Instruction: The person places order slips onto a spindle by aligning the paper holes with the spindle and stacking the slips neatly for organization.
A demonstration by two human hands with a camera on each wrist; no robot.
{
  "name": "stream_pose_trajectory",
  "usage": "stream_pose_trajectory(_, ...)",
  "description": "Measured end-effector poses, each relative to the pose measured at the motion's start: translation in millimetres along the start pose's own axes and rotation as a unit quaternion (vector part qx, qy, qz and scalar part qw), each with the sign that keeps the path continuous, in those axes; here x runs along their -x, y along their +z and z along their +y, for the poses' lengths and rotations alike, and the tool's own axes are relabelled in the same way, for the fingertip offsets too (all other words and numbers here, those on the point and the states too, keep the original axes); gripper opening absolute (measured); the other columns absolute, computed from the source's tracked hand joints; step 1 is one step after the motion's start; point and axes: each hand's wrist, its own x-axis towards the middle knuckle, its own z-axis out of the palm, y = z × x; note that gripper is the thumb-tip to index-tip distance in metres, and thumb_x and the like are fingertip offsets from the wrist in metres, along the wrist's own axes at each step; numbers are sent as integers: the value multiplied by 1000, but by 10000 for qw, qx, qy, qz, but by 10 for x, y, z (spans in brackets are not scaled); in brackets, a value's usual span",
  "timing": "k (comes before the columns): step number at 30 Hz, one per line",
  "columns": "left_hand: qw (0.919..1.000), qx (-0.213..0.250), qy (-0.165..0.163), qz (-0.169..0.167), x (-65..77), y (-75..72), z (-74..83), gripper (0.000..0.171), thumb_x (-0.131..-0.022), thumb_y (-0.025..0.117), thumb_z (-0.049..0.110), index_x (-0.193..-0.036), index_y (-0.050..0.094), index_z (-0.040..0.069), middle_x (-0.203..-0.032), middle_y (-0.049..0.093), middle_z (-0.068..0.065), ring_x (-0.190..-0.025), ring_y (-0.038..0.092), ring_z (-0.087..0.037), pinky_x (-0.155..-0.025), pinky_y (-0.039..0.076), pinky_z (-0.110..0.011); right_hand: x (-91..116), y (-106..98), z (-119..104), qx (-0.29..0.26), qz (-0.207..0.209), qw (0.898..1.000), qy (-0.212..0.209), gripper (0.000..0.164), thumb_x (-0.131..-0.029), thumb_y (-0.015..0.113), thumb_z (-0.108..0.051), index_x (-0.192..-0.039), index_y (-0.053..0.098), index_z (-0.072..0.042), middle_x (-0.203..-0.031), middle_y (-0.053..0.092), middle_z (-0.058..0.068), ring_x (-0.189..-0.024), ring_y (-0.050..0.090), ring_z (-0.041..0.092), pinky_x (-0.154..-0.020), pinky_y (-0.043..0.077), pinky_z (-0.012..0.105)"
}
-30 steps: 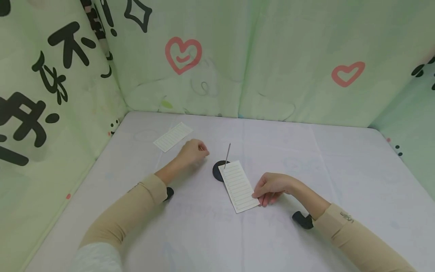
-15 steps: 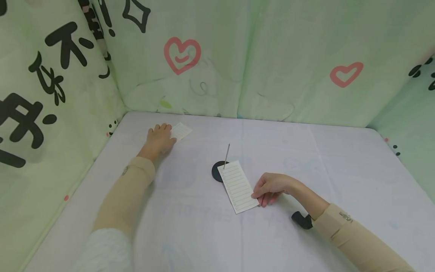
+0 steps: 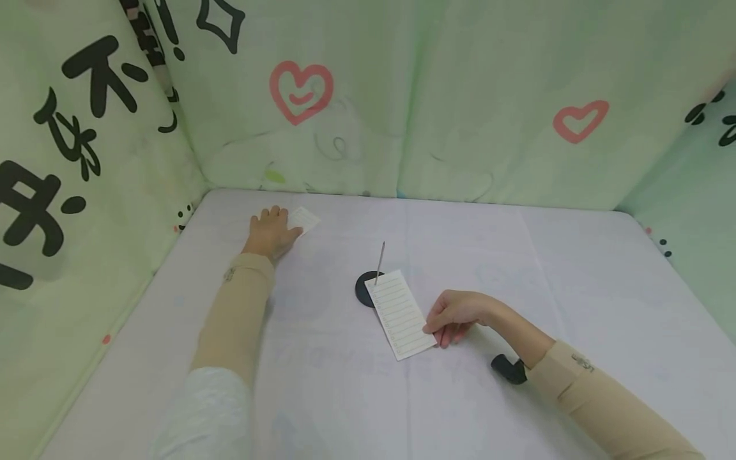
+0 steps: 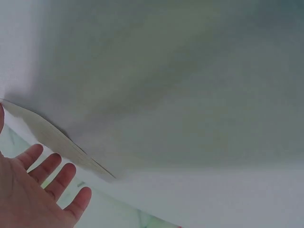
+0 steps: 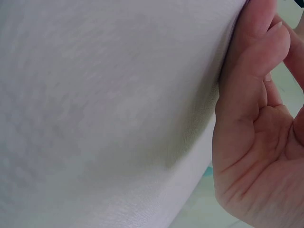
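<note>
My left hand (image 3: pixel 270 230) lies flat, fingers straight, on a small lined paper slip (image 3: pixel 305 220) at the table's far left. In the left wrist view the left hand (image 4: pixel 47 190) spreads its fingers beside the slip's edge (image 4: pixel 52 135). My right hand (image 3: pixel 453 314) pinches the lower right edge of a second lined slip (image 3: pixel 399 313). That slip's top end rests on a black round base (image 3: pixel 362 291) with an upright metal spike (image 3: pixel 380 260). In the right wrist view the right hand (image 5: pixel 251 133) has curled fingers against the white cloth; the slip is hidden there.
A white cloth covers the table (image 3: pixel 575 287). Green fabric walls with hearts and black characters (image 3: pixel 460 96) close in the back and both sides. A black wrist-camera mount (image 3: pixel 508 368) sits under my right forearm.
My left hand went from beside the spike out to the far-left slip and now lies flat on it. The right hand and its slip have stayed in place.
</note>
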Motion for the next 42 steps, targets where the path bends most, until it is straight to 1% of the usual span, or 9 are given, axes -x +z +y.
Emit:
stream_pose_trajectory(8,9993,172,-285,-188,-37,17,46,74,-96,33,47,-141,13,-8,-148,7,-26,-134,7,-44,-106,12,-57,-9,-1,-2,-23,-27,10000,0,17,-80,68,-18,-70,66,-4,-58,62,1,-49,57,7,-44,43,16)
stream_pose_trajectory(17,9997,26,-232,-42,-163,121,32,70,-96,35,44,-139,19,-8,-144,14,-27,-131,14,-44,-104,18,-58,14,-14,-15,9,-54,9999,-120,18,-81,67,-18,-71,66,-3,-58,61,1,-48,56,7,-43,42,16)
stream_pose_trajectory(27,9993,33,-385,6,-106,77,122,70,-96,39,43,-138,20,-10,-139,20,-29,-128,21,-43,-103,24,-55,6,-12,-5,-17,-74,9999,-147,19,-81,67,-18,-70,66,-3,-58,61,1,-48,56,7,-44,43,16)
stream_pose_trajectory(30,9986,-115,-505,48,-162,124,101,74,-94,39,48,-137,22,-10,-135,25,-29,-123,27,-42,-100,30,-54,-2,-11,5,-23,-88,9999,-147,19,-81,67,-18,-69,65,-3,-58,61,1,-49,57,7,-44,43,16)
stream_pose_trajectory(31,9983,-268,-468,233,-270,227,35,80,-92,33,56,-137,23,-9,-132,27,-29,-119,30,-42,-96,34,-54,-3,-11,7,-32,-94,9998,-146,19,-81,67,-18,-69,65,-3,-58,61,1,-49,57,7,-44,43,16)
stream_pose_trajectory(34,9973,-439,-520,269,-314,256,17,82,-90,31,60,-134,27,-9,-127,31,-29,-114,34,-40,-93,37,-51,-2,-8,6,-58,-95,9998,-133,19,-81,67,-18,-69,66,-3,-58,61,2,-49,57,7,-44,43,16)
stream_pose_trajectory(37,9967,-516,-472,400,-232,222,63,78,-91,33,58,-129,30,-10,-122,33,-31,-110,35,-41,-92,37,-50,2,-9,6,-54,-93,9998,-152,18,-81,67,-17,-69,66,-3,-58,61,2,-49,57,7,-44,43,16)
stream_pose_trajectory(38,9974,-425,-516,268,-119,124,134,72,-93,38,51,-128,31,-11,-123,33,-31,-112,35,-42,-95,35,-50,3,-8,4,-61,-79,9998,-144,18,-81,67,-17,-69,66,-3,-58,61,2,-49,57,7,-44,43,16)
stream_pose_trajectory(42,9972,-314,-476,479,-32,104,175,66,-93,42,46,-124,33,-12,-122,34,-33,-112,35,-43,-96,33,-51,0,-11,13,-47,-78,9998,-170,18,-80,67,-17,-70,66,-3,-58,61,2,-49,57,7,-44,43,16)
